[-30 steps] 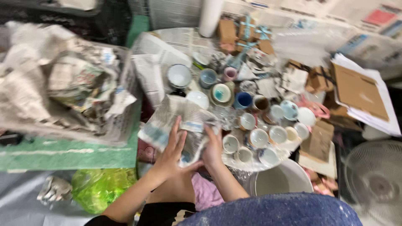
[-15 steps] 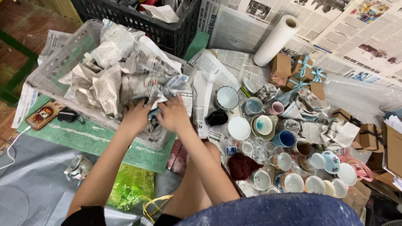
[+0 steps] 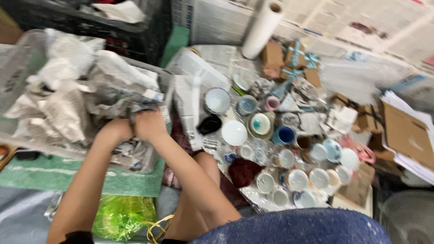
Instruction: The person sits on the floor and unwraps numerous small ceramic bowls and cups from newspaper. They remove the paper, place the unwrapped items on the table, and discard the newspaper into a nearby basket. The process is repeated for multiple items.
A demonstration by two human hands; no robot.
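Left hand (image 3: 116, 130): closed on crumpled newspaper-wrapped bundle (image 3: 135, 108).
Right hand (image 3: 150, 124): same grip (steadying it).
Location: clear plastic bin (image 3: 27, 68), bundles packed together.

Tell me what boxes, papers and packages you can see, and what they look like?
Small boxes: brown card with blue ribbon, top middle.
Paper roll: white tube, beside the boxes.
Newspapers: flat printed sheets, top right.
Flat cardboard: brown, right edge.
Clear bin: left, holding crumpled newspaper bundles.
Green bag: shiny, bottom.
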